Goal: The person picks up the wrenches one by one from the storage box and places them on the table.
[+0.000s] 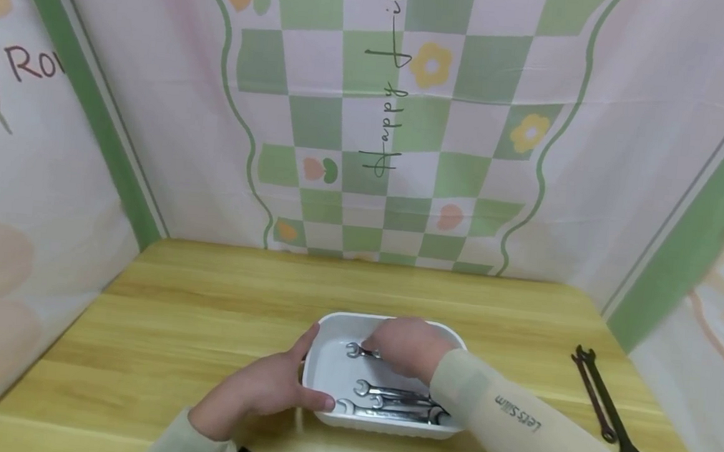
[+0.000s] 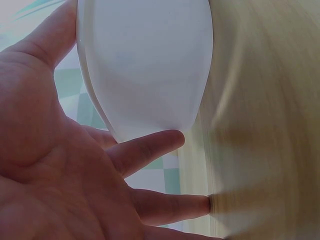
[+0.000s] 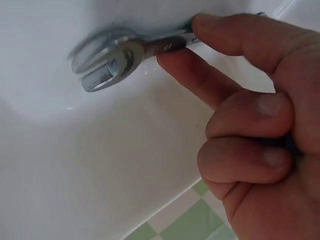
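My right hand (image 1: 408, 346) reaches into a white plastic tray (image 1: 334, 317). Between thumb and forefinger it pinches a small silver wrench (image 3: 117, 60), the open jaw end pointing away and slightly blurred; the other fingers curl into the palm. Against the tray's left end rests my left hand (image 1: 271, 383), its thumb at the near corner of the rim. In the left wrist view, its fingers (image 2: 150, 150) are spread and fairly straight, one touching the tray's outer wall (image 2: 150, 60). Several silver wrenches (image 1: 384, 414) lie along the tray's near side, their right ends partly hidden by my right sleeve.
Two dark wrenches (image 1: 608, 402), one longer than the other, lie side by side on the wooden table (image 1: 213, 299) to the right of the tray. Patterned fabric (image 1: 371, 126) hangs behind the table and along both sides.
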Tool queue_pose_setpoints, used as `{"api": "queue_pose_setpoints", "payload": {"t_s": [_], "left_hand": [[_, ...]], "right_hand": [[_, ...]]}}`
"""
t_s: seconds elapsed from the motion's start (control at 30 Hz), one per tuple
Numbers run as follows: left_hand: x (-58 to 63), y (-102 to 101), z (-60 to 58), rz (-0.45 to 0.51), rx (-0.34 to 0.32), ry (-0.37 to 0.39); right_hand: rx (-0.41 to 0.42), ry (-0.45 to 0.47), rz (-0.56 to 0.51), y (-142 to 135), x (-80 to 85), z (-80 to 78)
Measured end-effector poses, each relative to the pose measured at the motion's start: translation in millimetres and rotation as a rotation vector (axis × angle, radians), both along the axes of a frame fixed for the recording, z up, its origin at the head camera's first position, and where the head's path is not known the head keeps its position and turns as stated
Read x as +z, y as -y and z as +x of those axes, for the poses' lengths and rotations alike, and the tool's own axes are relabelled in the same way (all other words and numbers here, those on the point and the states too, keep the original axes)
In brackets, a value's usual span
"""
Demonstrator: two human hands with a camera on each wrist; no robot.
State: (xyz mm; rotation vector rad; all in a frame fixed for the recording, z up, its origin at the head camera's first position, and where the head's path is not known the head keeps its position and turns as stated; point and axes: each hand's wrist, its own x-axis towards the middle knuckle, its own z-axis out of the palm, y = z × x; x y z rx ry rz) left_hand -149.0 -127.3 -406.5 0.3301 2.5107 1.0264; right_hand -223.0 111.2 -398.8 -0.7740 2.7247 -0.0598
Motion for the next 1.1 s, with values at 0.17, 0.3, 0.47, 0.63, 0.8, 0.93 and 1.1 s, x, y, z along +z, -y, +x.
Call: {"api": "queue_pose_setpoints", "payload": {"t_s": [0.17, 0.3, 0.47, 0.63, 0.8, 0.93, 1.1], "left_hand": [[0.0, 0, 0.3, -0.003, 0.001, -0.004], [0.8, -1, 0.0, 0.002, -0.003, -0.006], [1.3, -1, 0.0, 0.011, -0.004, -0.002], [0.5, -1, 0.3, 0.004, -0.002, -0.01], [-0.4, -1, 1.0, -0.004, 0.003, -0.016], [1.6, -1, 1.7, 0.0, 0.004, -0.017], [4.0, -2, 1.8, 0.005, 0.007, -0.011]], "right_hand": [[0.104, -0.024, 0.048, -1, -4.1, -5.4], [0.1, 0.002, 0.038, -1, -6.7, -9.4], [0.083, 0.009, 0.033, -1, -8.2, -12.5], [0.089, 0.023, 0.021, -1, -6.8, -12.7], [0.092, 0.034, -0.002, -5, -3.9, -12.5], [0.138, 0.031, -0.04, -7, 1.5, -15.1], [0.113, 0.093, -0.177, -9, 10.6, -19.7]]}}
